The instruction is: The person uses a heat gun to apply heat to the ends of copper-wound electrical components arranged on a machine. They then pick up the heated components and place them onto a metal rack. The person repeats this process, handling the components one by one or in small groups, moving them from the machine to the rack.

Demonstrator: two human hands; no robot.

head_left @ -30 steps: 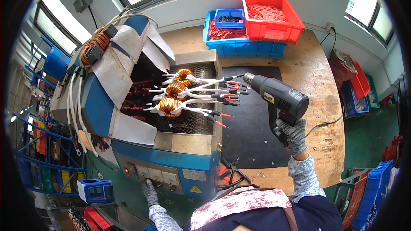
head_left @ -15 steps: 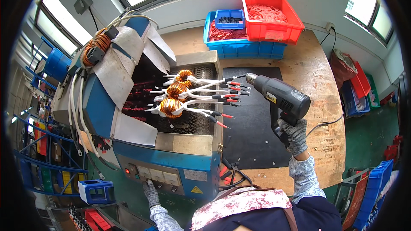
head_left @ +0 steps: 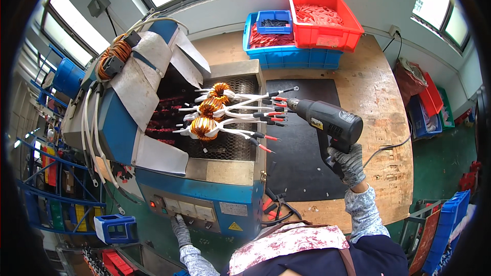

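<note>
My gloved right hand (head_left: 349,163) grips the black pistol-shaped heat gun (head_left: 327,120), nozzle at the red-tipped white leads of 3 copper-wound coils (head_left: 207,115) on steel mesh; my gloved left hand (head_left: 180,227) fingers the blue machine's control panel (head_left: 192,209)

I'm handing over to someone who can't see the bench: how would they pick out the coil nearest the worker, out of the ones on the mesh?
Start at the blue machine left of the wooden bench; its metal mesh bed carries three copper-wound ring coils in a row. The nearest coil sits lowest in the picture, farthest from the blue bin. The heat gun in the right hand points toward their white leads.
</note>
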